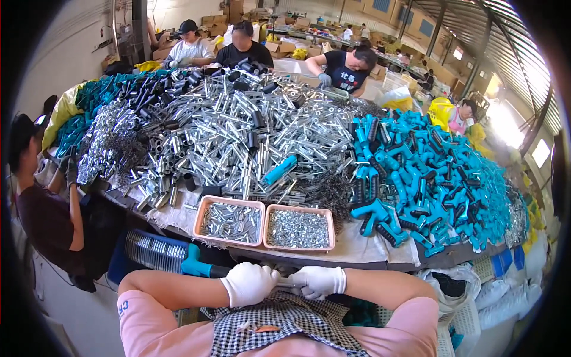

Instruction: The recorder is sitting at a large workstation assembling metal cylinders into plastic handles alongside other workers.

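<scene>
My left hand (253, 284), in a white glove, is closed around the end of a teal plastic handle with a black grip (194, 262) that sticks out to the left. The gloved right hand (315, 282) meets it in front of my chest, fingers closed on a short silvery metal rod (288, 284). The rod's ends are hidden by the gloves. Just beyond my hands, at the table edge, stand two pink trays: the left tray (229, 200) holds small metal pins, the right tray (300, 246) holds tiny metal parts.
A large heap of metal rods and tubes (220, 131) covers the table, with teal and black handles (416, 172) piled right. A blue crate (122, 259) of metal rods stands left of my arm. Co-workers sit around the table; a white sack (470, 279) stands at lower right.
</scene>
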The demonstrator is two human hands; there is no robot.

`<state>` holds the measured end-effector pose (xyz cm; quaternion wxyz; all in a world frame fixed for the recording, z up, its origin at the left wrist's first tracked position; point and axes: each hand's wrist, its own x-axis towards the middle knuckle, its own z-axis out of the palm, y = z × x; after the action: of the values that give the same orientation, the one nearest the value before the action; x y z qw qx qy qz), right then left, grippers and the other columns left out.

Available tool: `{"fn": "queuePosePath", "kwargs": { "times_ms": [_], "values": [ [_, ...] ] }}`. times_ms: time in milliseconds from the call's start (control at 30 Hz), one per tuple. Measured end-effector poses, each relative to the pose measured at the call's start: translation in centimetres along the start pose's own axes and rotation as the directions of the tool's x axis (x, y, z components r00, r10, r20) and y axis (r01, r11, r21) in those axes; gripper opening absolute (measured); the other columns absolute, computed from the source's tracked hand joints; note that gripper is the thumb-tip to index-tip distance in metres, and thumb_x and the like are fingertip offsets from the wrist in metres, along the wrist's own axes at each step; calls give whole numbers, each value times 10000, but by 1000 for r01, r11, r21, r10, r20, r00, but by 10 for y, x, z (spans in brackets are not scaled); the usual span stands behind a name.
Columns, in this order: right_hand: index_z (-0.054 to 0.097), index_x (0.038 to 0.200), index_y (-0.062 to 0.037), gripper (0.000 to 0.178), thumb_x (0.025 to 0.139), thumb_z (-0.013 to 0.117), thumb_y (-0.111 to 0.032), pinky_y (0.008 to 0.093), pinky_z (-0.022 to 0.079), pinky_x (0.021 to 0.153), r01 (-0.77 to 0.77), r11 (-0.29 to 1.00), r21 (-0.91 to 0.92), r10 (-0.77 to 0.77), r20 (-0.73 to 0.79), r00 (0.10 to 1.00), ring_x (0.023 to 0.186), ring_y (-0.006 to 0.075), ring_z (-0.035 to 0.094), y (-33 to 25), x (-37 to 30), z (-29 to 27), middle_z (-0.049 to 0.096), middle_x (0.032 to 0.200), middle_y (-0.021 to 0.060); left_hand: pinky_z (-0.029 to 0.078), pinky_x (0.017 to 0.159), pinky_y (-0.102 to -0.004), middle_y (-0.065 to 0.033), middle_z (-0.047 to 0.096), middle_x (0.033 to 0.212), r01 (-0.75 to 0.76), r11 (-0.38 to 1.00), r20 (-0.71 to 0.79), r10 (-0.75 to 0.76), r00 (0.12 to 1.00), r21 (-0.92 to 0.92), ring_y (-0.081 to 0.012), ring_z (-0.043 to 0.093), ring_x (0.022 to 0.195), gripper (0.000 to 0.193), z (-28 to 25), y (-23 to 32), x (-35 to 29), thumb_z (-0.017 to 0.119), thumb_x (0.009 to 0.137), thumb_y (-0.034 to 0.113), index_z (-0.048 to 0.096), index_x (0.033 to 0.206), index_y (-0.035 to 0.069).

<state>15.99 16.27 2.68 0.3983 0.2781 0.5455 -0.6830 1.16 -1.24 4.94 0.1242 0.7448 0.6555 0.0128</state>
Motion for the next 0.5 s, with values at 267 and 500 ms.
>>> {"fn": "queuePosePath", "kwargs": {
  "times_ms": [267, 500],
  "values": [
    [547, 852, -74, 418, 948, 511, -479, 384, 454, 488, 386, 410, -826, -737, -51, 673, 553, 253, 569, -3, -10, -4, 539, 646, 79, 543, 573, -425, -156, 675, 822, 34, 968, 182, 13, 983, -251, -334, 689, 692, 314, -6, -24, 10, 590, 923, 361, 626, 973, 53],
    [563, 788, -67, 352, 849, 649, -403, 438, 495, 511, 185, -188, -964, -823, 258, 506, 522, 315, 607, 12, -12, 14, 574, 636, 106, 538, 607, -414, -152, 679, 826, -110, 810, 208, 276, 938, -577, -292, 656, 632, 383, 23, -33, 9, 576, 952, 388, 618, 977, 9]
  ]
}}
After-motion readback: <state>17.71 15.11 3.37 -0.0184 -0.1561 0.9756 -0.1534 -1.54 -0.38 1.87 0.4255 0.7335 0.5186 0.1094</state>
